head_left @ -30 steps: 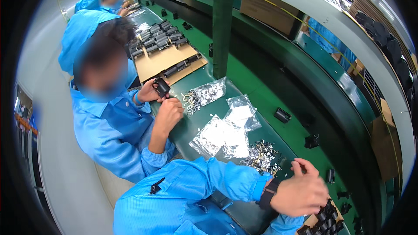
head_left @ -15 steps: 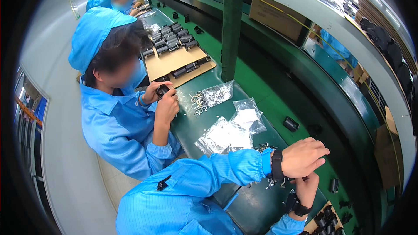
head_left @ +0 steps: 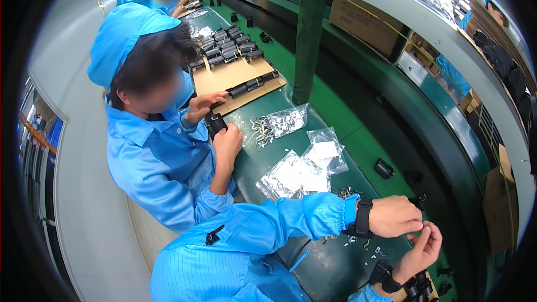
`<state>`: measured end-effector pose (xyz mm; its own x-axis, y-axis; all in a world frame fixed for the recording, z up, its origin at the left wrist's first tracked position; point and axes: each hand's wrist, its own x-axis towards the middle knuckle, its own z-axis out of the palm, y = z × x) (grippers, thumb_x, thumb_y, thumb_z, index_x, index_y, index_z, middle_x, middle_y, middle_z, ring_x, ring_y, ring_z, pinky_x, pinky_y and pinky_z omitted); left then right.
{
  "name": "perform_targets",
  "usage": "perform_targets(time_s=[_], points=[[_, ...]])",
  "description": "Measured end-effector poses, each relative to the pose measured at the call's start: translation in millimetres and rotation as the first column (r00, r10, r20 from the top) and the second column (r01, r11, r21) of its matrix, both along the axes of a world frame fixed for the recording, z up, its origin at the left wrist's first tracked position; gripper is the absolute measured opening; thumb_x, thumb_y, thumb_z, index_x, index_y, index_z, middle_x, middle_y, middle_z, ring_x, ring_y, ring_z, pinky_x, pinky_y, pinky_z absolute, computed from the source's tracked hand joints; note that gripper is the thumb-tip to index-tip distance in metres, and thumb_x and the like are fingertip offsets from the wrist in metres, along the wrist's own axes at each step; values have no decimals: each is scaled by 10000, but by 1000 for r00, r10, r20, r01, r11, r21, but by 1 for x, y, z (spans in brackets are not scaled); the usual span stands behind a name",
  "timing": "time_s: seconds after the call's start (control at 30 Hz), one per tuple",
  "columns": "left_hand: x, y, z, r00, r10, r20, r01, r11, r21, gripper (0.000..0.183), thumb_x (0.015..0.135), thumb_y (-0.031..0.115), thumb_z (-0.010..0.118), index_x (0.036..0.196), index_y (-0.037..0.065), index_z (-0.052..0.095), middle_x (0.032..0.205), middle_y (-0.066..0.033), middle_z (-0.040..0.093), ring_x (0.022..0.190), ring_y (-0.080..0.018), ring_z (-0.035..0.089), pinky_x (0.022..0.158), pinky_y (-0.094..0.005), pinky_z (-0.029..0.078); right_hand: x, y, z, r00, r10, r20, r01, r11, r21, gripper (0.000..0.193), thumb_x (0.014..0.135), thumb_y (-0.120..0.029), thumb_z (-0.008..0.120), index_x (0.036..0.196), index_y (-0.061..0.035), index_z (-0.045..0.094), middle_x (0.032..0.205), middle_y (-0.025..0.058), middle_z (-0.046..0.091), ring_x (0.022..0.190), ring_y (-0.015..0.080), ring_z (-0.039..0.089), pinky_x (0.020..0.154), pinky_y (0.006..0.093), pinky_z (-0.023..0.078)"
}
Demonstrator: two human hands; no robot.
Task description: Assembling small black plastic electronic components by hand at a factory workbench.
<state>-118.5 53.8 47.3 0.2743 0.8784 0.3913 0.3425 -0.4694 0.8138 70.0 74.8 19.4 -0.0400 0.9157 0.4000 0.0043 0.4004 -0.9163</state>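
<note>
My left hand [head_left: 394,216], with a black strap round its wrist, reaches over the far edge of the table with its fingers curled inward. Just below it, my right hand [head_left: 422,248] is raised, also with a black wrist strap. Its thumb and fingertips are bent together close to the left fingertips. Whatever lies between the fingers is too small or hidden to make out. Under and beside my left forearm, small white and metallic clips [head_left: 366,243] lie scattered on the green table [head_left: 321,263]. Black cylindrical parts [head_left: 417,286] sit close below my right wrist.
A co-worker [head_left: 162,134] to the left handles a black part [head_left: 215,124]. Plastic bags [head_left: 293,174] and a pile of clips [head_left: 262,131] lie on the table. Cardboard trays [head_left: 235,75] hold black parts. A green post [head_left: 309,45] stands beyond, near a belt carrying a black part [head_left: 384,168].
My right hand has moved up and to the right, away from under my left hand, its fingertips now beside the left ones. The co-worker's far hand has moved off the black part toward the tray.
</note>
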Motion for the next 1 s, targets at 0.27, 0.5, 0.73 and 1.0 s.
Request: perform_targets(time_s=[0.27, 0.5, 0.73, 1.0], points=[[16, -9, 7, 902, -113, 417, 217, 953, -210, 191, 989, 119, 657, 1052, -54, 706, 840, -125, 771, 716, -200, 751, 655, -331, 585, 34, 2, 2, 993, -4, 121, -12, 991, 131, 197, 1083, -100, 609, 1215, 32, 673, 1106, 83, 704, 877, 104, 652, 671, 205, 533], [9, -18, 12, 910, -160, 382, 268, 931, -249, 238, 987, 147, 708, 1091, -67, 710, 859, -128, 767, 764, -167, 762, 692, -300, 601, 20, -13, 15, 999, -23, 49, 19, 996, 87, 139, 1063, -50, 602, 1143, 32, 680, 1074, 107, 686, 869, 141, 637, 699, 247, 518], [19, -10, 17, 799, -307, 518, 450, 875, -175, 286, 1057, 144, 626, 1214, -83, 700, 956, -115, 752, 789, -148, 717, 725, -289, 599, 37, -8, 19, 998, -65, 3, 64, 990, 124, 132, 1060, -28, 593, 1149, 43, 661, 1057, 119, 685, 822, 139, 632, 718, 263, 526], [10, -28, 27, 996, -74, 52, 71, 996, 59, 169, 945, 124, 757, 1053, -6, 761, 956, -157, 768, 831, -338, 751, 722, -385, 589, 24, -22, 41, 926, 263, -273, -282, 959, -34, 460, 1062, -112, 617, 1465, 56, 470, 1098, 189, 731, 885, 200, 719, 625, 276, 593]])
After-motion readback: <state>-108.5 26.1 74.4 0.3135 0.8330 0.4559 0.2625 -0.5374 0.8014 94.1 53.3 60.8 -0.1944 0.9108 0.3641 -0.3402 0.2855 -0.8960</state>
